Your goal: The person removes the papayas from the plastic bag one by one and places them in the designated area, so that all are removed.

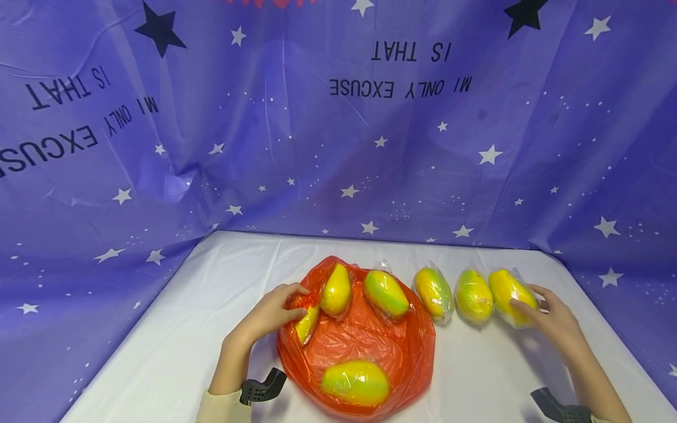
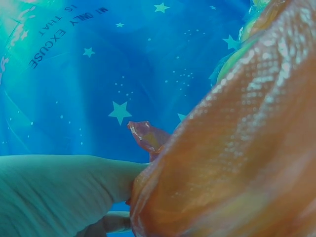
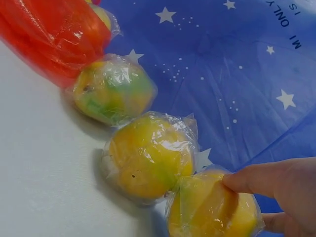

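My left hand (image 1: 271,311) pinches the left rim of a red plastic bag (image 1: 349,335), thumb and fingers on either side of the film. In the left wrist view the bag (image 2: 237,138) fills the right side. Inside the bag lie several mangoes; one mango (image 1: 355,382) is at the front, another mango (image 1: 335,291) at the back left. On the far right, my right hand (image 1: 556,320) holds a clear-wrapped yellow mango (image 1: 509,294), thumb on its near side and fingers behind it. The right wrist view shows that mango (image 3: 212,207) low down, next to another wrapped mango (image 3: 150,158).
Two more wrapped mangoes, a middle mango (image 1: 474,296) and a greener mango (image 1: 433,292), line up between the bag and my right hand. All stand on a white-covered table (image 1: 248,247). A purple star-printed cloth (image 1: 317,147) hangs around the back and sides.
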The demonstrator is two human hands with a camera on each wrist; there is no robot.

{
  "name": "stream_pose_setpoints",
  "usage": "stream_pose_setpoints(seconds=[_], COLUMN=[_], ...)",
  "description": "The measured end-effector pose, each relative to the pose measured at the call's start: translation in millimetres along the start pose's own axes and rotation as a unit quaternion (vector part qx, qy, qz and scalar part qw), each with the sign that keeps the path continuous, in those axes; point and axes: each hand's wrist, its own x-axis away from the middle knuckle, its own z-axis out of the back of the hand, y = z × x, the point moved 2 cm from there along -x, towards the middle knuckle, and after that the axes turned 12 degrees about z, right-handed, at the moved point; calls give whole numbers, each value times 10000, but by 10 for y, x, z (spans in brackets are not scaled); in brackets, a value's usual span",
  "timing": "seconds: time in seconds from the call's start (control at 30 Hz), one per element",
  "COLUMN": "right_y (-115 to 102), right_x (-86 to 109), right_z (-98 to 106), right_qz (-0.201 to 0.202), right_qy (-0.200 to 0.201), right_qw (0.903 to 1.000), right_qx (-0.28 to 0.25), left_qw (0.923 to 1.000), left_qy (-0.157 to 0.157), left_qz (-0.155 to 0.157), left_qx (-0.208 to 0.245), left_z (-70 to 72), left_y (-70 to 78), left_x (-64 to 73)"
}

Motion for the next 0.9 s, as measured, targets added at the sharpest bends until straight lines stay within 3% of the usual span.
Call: stream_pose_setpoints(seconds=[0.33, 0.9], right_y=[14, 55], right_x=[-34, -50], right_z=[-63, -165], right_qz=[-132, -142], right_qy=[-251, -279], right_qw=[9995, 9992], right_qx=[150, 232], left_qw=[10000, 10000], left_qy=[4, -3], left_qz=[-12, -23], left_qx=[20, 10], left_z=[-4, -7], left_y=[-8, -9], left_x=[-11, -19])
